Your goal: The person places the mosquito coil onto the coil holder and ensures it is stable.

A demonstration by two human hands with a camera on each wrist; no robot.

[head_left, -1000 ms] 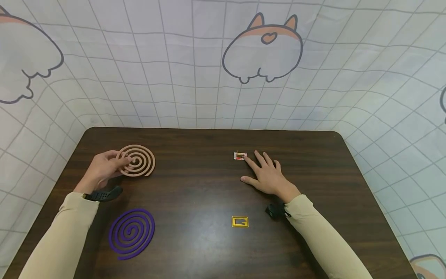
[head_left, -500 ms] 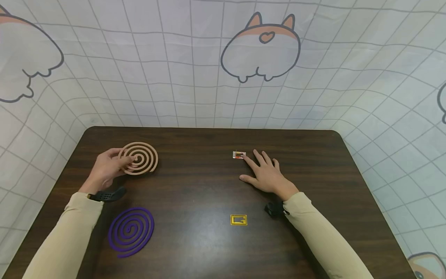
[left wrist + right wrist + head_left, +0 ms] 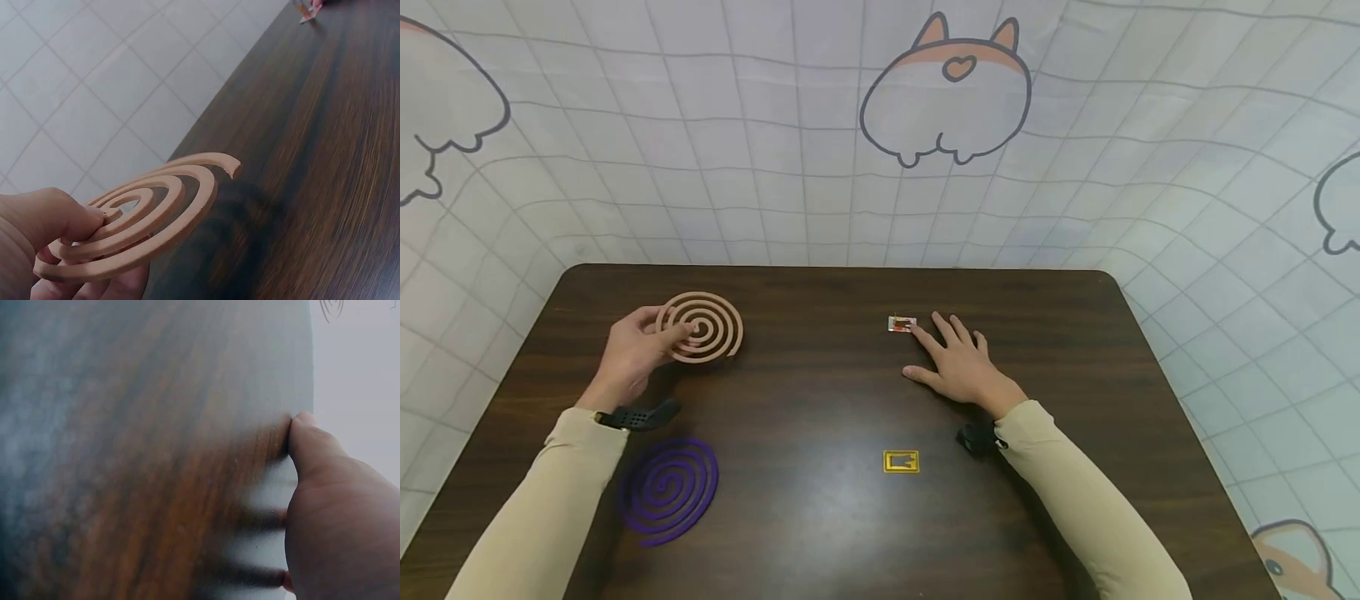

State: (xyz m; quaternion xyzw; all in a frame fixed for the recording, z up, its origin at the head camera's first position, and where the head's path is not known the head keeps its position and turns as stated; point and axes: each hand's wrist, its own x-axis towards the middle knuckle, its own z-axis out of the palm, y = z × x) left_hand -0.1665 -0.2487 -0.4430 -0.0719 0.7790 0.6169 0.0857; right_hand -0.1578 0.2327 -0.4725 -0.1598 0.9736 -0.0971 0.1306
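My left hand [image 3: 634, 346] pinches a tan mosquito coil [image 3: 730, 321], thumb on top near its centre and fingers underneath. The left wrist view shows this coil [image 3: 187, 219] raised off the table, its shadow below. Toward the far side of the table, my right hand [image 3: 964, 369] lies with fingers spread, the index fingertip touching a small red-and-white stamped metal coil stand [image 3: 892, 323]. A purple mosquito coil [image 3: 711, 483] lies flat near my left forearm. Closer to me is a yellow metal stand [image 3: 888, 467] with a cut-out. In the right wrist view, the thumb [image 3: 312, 447] meets the tabletop.
The dark wooden table [image 3: 805, 400] has rounded far corners. A white grid-patterned curtain [image 3: 700, 167] with cartoon animals hangs behind and on both sides. Black straps with devices sit at both wrists.
My left hand has carried the tan coil a little to the right over the table. The right hand stays by the red-and-white stand. The head view has shifted slightly.
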